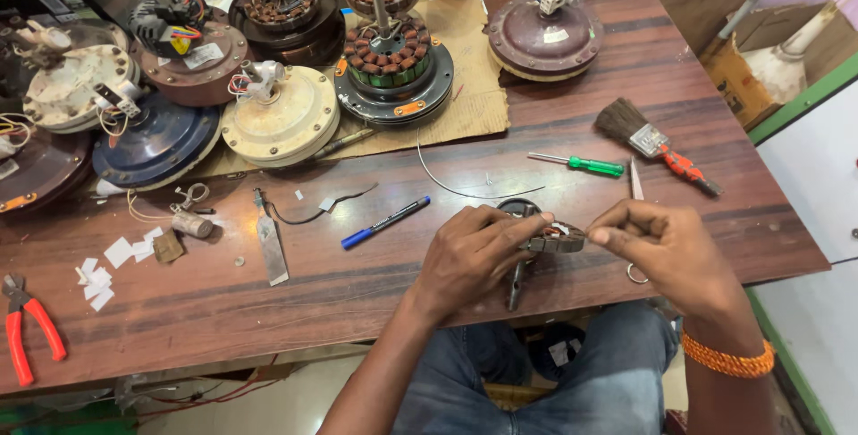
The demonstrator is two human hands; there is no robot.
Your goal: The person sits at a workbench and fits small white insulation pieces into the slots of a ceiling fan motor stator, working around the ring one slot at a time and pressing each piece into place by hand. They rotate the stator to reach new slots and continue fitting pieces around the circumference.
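A small dark metal part with a bit of coloured wire on it [556, 236] sits at the near edge of the worn reddish-brown wooden table [357, 292], held between both hands just above the lap. The left hand [472, 256] curls over its left end, fingers bent and closed on it; the right hand [666, 247] pinches its right end between thumb and forefinger. To work such a small piece well, the grip should stay close to the tabletop and steady, so nothing slips off the edge. A dark slim tool [517, 285] lies under the left hand. Farther out lie a blue marker pen [386, 222], a green-handled screwdriver [579, 164], a bristle brush with a red handle [657, 144] and a flat steel blade [271, 249]. Round, smooth fan motor housings [281, 118] and a copper-wound stator [393, 68] crowd the far side; red-handled pliers [27, 323] rest at far left.
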